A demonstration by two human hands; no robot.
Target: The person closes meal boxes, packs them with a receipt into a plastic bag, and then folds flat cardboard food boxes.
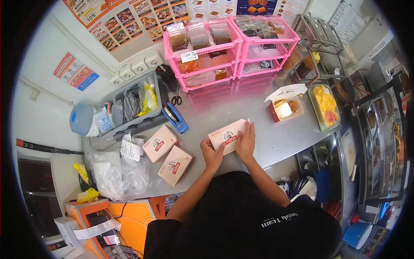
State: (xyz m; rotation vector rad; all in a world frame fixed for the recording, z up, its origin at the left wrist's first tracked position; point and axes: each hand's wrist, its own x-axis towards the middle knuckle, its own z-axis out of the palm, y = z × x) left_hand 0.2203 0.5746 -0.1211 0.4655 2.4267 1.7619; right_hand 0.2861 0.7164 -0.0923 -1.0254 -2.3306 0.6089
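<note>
Between my two hands is a pale pink cardboard food box (221, 133) with a printed chicken logo, its lid down, on the steel counter. My left hand (212, 152) grips its near left corner, thumb on top. My right hand (246, 141) holds the right end, fingers along the far edge. To the left, two more food boxes of the same print, one (159, 143) behind the other (174, 165), are closed. An open food box (284, 105) at the right shows a white item and a brown fried piece inside.
A blue tape dispenser (174, 117), scissors (176, 100) and a grey bin (129, 101) of packets stand left. Pink racks (207, 54) of sachets line the back. At right are a tub of yellow food (324, 105) and a display case (381, 142). Plastic bags (116, 172) lie left.
</note>
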